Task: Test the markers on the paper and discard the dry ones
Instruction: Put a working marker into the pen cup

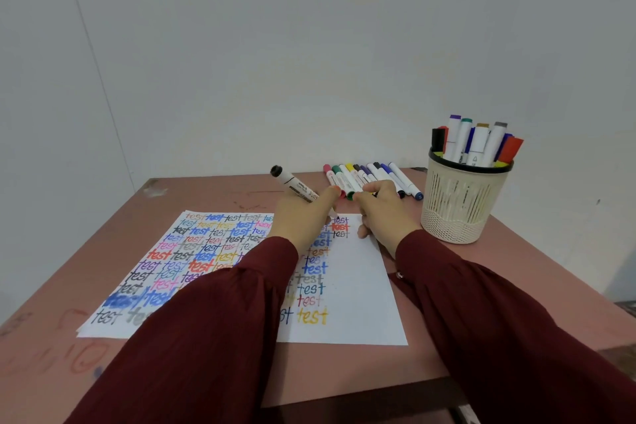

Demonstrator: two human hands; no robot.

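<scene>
My left hand (303, 217), mid-frame, is wrapped around a white marker (297, 189) with a black end; the barrel slants to the upper left and the tip meets the paper (358, 286) beside the word "test". My right hand (382, 213), just right of it, rests on the sheet's upper edge with fingers curled; whether they pinch anything I cannot tell. A row of markers (373, 179) lies just above my hands, and a cream basket (461, 203) of markers stands at right on the reddish table (206, 193).
</scene>
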